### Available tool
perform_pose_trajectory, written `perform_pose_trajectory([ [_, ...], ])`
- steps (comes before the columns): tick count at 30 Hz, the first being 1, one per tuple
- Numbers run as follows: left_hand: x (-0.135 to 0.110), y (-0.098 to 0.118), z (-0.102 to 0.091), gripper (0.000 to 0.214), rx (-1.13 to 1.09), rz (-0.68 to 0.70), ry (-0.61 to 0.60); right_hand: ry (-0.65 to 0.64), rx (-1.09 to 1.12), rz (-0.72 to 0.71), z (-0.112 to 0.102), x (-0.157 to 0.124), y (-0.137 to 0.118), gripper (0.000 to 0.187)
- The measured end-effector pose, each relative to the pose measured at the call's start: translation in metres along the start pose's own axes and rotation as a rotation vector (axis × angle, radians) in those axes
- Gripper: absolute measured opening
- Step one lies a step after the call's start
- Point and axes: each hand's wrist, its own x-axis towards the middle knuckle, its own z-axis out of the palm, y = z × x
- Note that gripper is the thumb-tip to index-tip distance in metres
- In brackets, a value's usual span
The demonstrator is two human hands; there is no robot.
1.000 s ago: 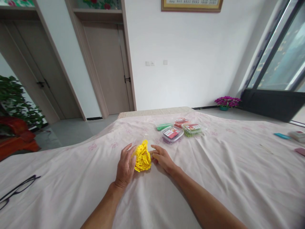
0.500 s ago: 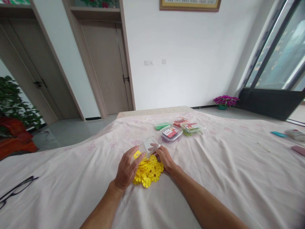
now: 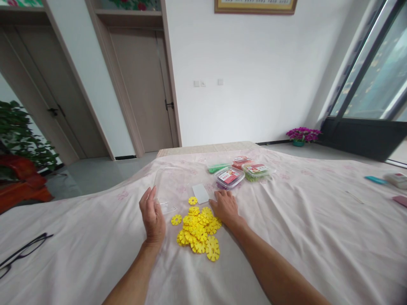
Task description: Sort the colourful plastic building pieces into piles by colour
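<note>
Though loose, yellow discs (image 3: 197, 231) mostly flat.

The person's bare forearms reach forward from the bottom of the view, set well apart and angled inward. The left hand (image 3: 152, 214) stands on edge, thumb side uppermost, its fingers extended forward together and slightly bent above a nearly straight left wrist (image 3: 154, 241). The right hand (image 3: 225, 206) lies lower, back upward, knuckles bent and fingers curled, with its right forearm (image 3: 273, 260) slanting in from the right.
</note>
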Motion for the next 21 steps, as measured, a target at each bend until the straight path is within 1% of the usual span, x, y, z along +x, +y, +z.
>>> perform_pose_trajectory([
  [3, -0.004, -0.007, 0.005, 0.045, -0.071, -0.144, 0.006, -0.055, 0.001, -0.054, -0.003, -0.002, -0.001, 0.045],
  [6, -0.007, -0.018, 0.008, 0.047, -0.061, -0.359, 0.010, -0.113, 0.048, -0.171, -0.002, -0.003, 0.000, 0.049],
  [8, -0.008, -0.024, 0.008, 0.049, -0.021, -0.492, -0.024, -0.133, 0.074, -0.217, 0.000, -0.002, 0.002, 0.050],
  [9, -0.009, -0.026, 0.008, 0.050, -0.006, -0.537, -0.049, -0.130, 0.092, -0.228, 0.002, -0.001, 0.003, 0.048],
  [11, -0.010, -0.027, 0.008, 0.052, 0.012, -0.573, -0.105, -0.112, 0.143, -0.257, 0.006, 0.002, 0.006, 0.041],
  [13, -0.012, -0.027, 0.010, 0.053, 0.018, -0.562, -0.152, -0.102, 0.199, -0.299, 0.010, 0.004, 0.007, 0.035],
  [16, -0.015, -0.026, 0.013, 0.055, 0.005, -0.558, -0.215, -0.117, 0.260, -0.333, 0.015, 0.006, 0.008, 0.036],
  [21, -0.021, -0.026, 0.019, 0.061, -0.063, -0.638, -0.324, -0.099, 0.223, -0.284, 0.014, 0.003, 0.002, 0.040],
])
